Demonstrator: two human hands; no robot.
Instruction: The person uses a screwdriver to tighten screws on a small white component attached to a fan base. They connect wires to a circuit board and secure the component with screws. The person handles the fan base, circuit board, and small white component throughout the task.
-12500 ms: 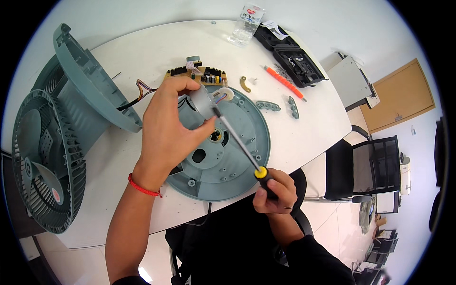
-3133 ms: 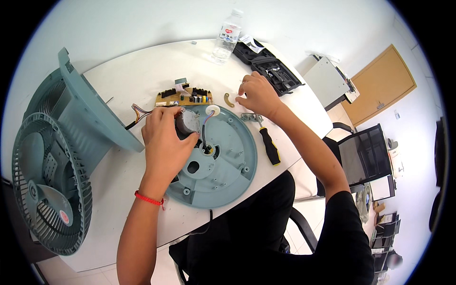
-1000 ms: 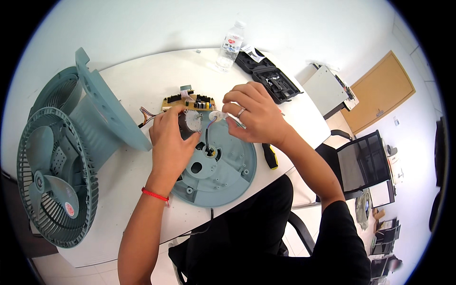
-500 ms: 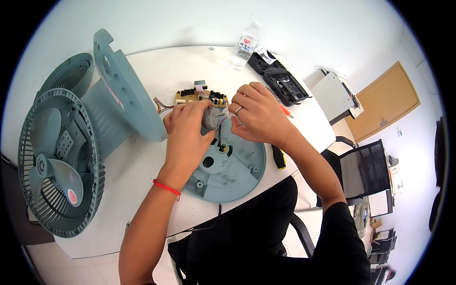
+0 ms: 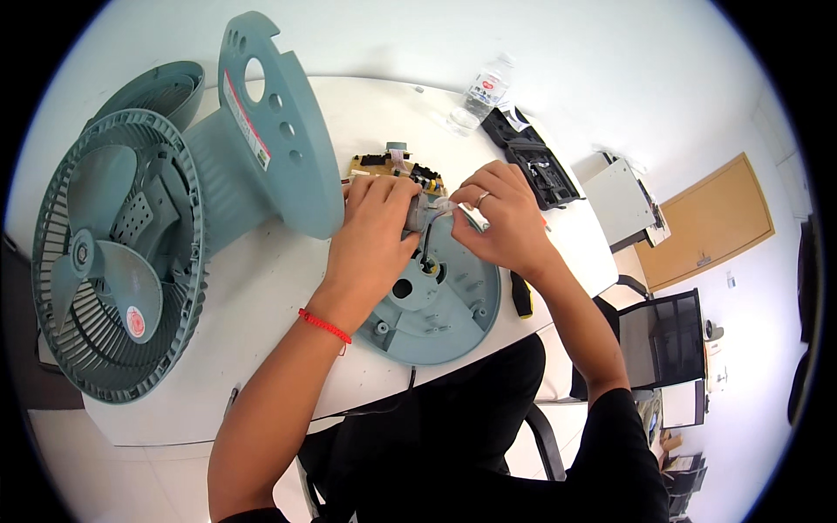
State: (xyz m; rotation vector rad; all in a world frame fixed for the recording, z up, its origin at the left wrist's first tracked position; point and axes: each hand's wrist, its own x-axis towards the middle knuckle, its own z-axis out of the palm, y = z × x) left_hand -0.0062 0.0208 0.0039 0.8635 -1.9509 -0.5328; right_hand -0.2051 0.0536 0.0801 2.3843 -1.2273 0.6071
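My left hand (image 5: 373,231) is closed around a small grey round motor (image 5: 417,213), held above the round grey-green fan base (image 5: 449,327). At the motor's right side, the fingers of my right hand (image 5: 507,218) are pinched on a small white piece (image 5: 473,217); its kind is unclear. A whitish translucent bit (image 5: 442,207) lies between the motor and those fingers. Dark wires (image 5: 426,242) run from there down to the opening in the base. Behind my left hand is a tan circuit board (image 5: 368,166) with black and yellow parts, partly covered by the hand.
A fan head (image 5: 118,261) with its blades and stand (image 5: 296,166) lies at the left. Toward the back are a plastic bottle (image 5: 481,94) and an opened black tool case (image 5: 542,174). A yellow-and-black handle (image 5: 521,296) lies right of the base.
The view has shifted, so the fan and table sit differently in the picture. The white piece now shows between my right fingers, and that hand has turned slightly. My left hand still holds the motor.
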